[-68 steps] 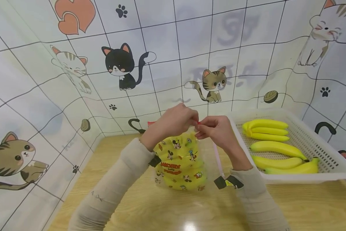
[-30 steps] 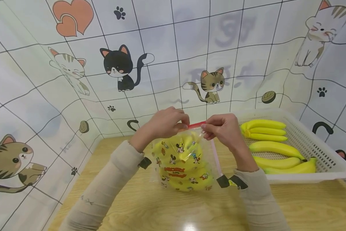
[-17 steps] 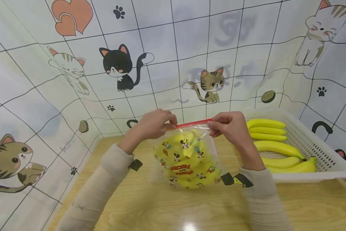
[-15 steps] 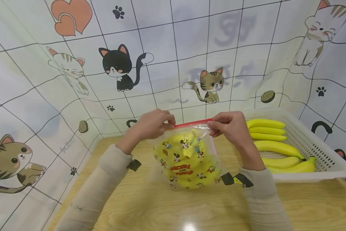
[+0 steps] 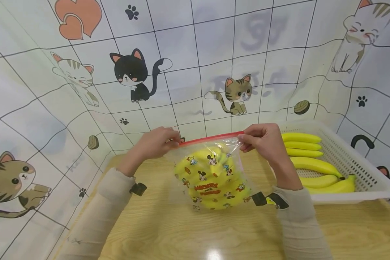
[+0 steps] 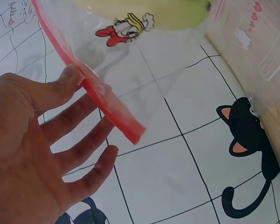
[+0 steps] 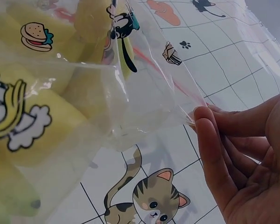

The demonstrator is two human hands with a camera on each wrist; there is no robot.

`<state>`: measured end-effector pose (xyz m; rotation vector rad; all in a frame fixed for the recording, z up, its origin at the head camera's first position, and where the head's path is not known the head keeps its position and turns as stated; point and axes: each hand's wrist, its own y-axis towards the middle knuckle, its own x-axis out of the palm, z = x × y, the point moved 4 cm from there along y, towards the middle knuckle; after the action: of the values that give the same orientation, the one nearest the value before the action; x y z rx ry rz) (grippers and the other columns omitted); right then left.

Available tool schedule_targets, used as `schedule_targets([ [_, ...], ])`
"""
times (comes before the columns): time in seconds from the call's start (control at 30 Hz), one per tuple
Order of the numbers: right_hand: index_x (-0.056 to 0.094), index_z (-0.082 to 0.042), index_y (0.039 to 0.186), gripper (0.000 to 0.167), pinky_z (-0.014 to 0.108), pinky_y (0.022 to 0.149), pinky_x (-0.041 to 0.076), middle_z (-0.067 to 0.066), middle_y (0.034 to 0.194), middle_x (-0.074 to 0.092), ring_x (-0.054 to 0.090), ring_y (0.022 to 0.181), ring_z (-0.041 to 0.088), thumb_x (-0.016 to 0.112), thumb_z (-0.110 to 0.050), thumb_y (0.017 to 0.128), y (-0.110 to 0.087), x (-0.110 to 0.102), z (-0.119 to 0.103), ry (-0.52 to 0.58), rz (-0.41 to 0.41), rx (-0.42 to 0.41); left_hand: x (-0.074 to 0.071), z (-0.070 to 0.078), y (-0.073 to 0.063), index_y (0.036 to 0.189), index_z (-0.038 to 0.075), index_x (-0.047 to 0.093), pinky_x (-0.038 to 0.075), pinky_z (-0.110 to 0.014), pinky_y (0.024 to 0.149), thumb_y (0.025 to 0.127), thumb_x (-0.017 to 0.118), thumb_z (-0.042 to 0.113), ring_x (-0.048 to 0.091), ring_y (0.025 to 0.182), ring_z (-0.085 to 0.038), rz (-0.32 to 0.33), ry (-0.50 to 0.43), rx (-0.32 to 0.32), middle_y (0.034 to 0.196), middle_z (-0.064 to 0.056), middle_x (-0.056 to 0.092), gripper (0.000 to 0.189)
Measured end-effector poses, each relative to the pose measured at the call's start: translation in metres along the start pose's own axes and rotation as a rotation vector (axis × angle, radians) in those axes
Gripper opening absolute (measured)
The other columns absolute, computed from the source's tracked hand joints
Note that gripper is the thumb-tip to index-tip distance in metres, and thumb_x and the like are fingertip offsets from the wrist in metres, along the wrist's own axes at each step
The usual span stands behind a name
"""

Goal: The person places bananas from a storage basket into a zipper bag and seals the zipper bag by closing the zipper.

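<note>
A clear zip bag (image 5: 211, 173) printed with cartoon figures and red lettering stands in the middle of the head view, with yellow bananas (image 7: 51, 112) inside it. Its red zip strip (image 5: 211, 138) runs straight along the top edge. My left hand (image 5: 159, 142) pinches the strip near its left end; in the left wrist view the thumb (image 6: 67, 84) lies on one side and the fingers behind, with the strip's end sticking out past them. At the strip's right end my right hand (image 5: 263, 141) pinches the top corner between thumb and fingers.
A white perforated basket (image 5: 373, 180) on the right holds a bunch of bananas (image 5: 302, 144) and several single ones. A second clear bag with a pink strip (image 6: 266, 42) lies flat on the wooden table (image 5: 188, 234). Cat-print sheeting (image 5: 188, 65) forms the walls behind.
The left hand has slid leftward along the red strip, away from the right hand, which shifted right. The bag's top edge now stretches wide between them, and the bag has shifted slightly right.
</note>
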<state>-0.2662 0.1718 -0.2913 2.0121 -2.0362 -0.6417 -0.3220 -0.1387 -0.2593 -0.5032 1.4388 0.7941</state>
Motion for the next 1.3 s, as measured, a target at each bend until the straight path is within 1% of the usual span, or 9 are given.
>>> schedule_targets([
  [0.13, 0.069, 0.019, 0.097, 0.021, 0.03, 0.062, 0.063, -0.009, 0.072, 0.075, 0.073, 0.059, 0.011, 0.073, -0.001, 0.093, 0.0, -0.001, 0.001, -0.005, -0.001, 0.017, 0.0, -0.008, -0.005, 0.101, 0.018, 0.073, 0.056, -0.041, 0.083, 0.1, 0.067, 0.018, 0.065, 0.092, -0.019, 0.002, 0.001, -0.023, 0.101, 0.003, 0.073, 0.007],
  [0.27, 0.07, 0.018, 0.099, 0.022, 0.03, 0.063, 0.063, -0.01, 0.071, 0.075, 0.073, 0.06, 0.011, 0.074, -0.003, 0.094, 0.001, -0.002, 0.003, -0.017, -0.002, 0.034, 0.001, -0.013, -0.008, 0.103, 0.018, 0.073, 0.057, -0.043, 0.087, 0.1, 0.067, 0.019, 0.068, 0.098, -0.02, -0.004, 0.002, -0.041, 0.104, 0.003, 0.074, 0.007],
  [0.37, 0.07, 0.018, 0.099, 0.022, 0.03, 0.063, 0.063, -0.011, 0.071, 0.075, 0.073, 0.059, 0.011, 0.074, -0.003, 0.094, 0.001, -0.003, 0.005, -0.021, 0.001, 0.038, 0.003, -0.018, -0.009, 0.104, 0.018, 0.073, 0.057, -0.045, 0.089, 0.101, 0.066, 0.02, 0.069, 0.102, -0.021, -0.005, 0.001, -0.045, 0.106, 0.002, 0.075, 0.008],
  [0.57, 0.07, 0.018, 0.1, 0.023, 0.03, 0.063, 0.063, -0.011, 0.071, 0.075, 0.073, 0.06, 0.01, 0.074, -0.004, 0.094, 0.001, -0.003, 0.007, -0.017, -0.004, 0.035, 0.006, -0.029, -0.015, 0.104, 0.018, 0.074, 0.057, -0.046, 0.088, 0.101, 0.066, 0.02, 0.07, 0.102, -0.022, 0.007, -0.005, -0.074, 0.107, 0.001, 0.076, 0.008],
  [0.83, 0.07, 0.017, 0.1, 0.023, 0.03, 0.064, 0.063, -0.011, 0.072, 0.075, 0.073, 0.06, 0.01, 0.074, -0.005, 0.094, 0.002, -0.003, 0.008, -0.028, -0.011, 0.042, 0.006, -0.04, -0.022, 0.106, 0.018, 0.075, 0.057, -0.047, 0.085, 0.101, 0.066, 0.019, 0.073, 0.104, -0.025, 0.054, -0.012, -0.102, 0.11, -0.001, 0.078, 0.011],
  [0.97, 0.07, 0.016, 0.099, 0.021, 0.031, 0.064, 0.063, -0.012, 0.071, 0.075, 0.073, 0.06, 0.011, 0.073, -0.004, 0.095, 0.003, -0.005, 0.009, -0.041, -0.002, 0.043, 0.006, -0.044, -0.024, 0.104, 0.019, 0.075, 0.057, -0.047, 0.083, 0.101, 0.067, 0.02, 0.072, 0.101, -0.024, 0.086, -0.019, -0.11, 0.107, 0.0, 0.078, 0.009],
  [1.13, 0.07, 0.017, 0.1, 0.022, 0.03, 0.065, 0.063, -0.011, 0.073, 0.075, 0.073, 0.06, 0.011, 0.073, -0.005, 0.095, 0.003, -0.004, 0.01, -0.04, -0.015, 0.052, 0.005, -0.048, -0.025, 0.104, 0.019, 0.074, 0.055, -0.045, 0.082, 0.1, 0.067, 0.021, 0.071, 0.098, -0.022, 0.106, -0.032, -0.131, 0.105, 0.0, 0.077, 0.008],
  [1.23, 0.07, 0.016, 0.101, 0.023, 0.029, 0.065, 0.063, -0.009, 0.073, 0.075, 0.072, 0.061, 0.011, 0.073, -0.006, 0.095, 0.003, -0.003, 0.011, -0.048, -0.022, 0.063, 0.008, -0.05, -0.026, 0.105, 0.018, 0.074, 0.055, -0.044, 0.081, 0.101, 0.067, 0.021, 0.069, 0.093, -0.022, 0.128, -0.046, -0.148, 0.103, 0.0, 0.077, 0.009],
  [1.3, 0.07, 0.015, 0.102, 0.022, 0.028, 0.067, 0.063, -0.007, 0.075, 0.075, 0.073, 0.063, 0.012, 0.072, -0.006, 0.096, 0.003, -0.003, 0.012, -0.066, -0.025, 0.076, 0.012, -0.05, -0.027, 0.107, 0.016, 0.073, 0.056, -0.044, 0.082, 0.102, 0.065, 0.022, 0.069, 0.093, -0.022, 0.155, -0.079, -0.156, 0.103, -0.001, 0.076, 0.011],
])
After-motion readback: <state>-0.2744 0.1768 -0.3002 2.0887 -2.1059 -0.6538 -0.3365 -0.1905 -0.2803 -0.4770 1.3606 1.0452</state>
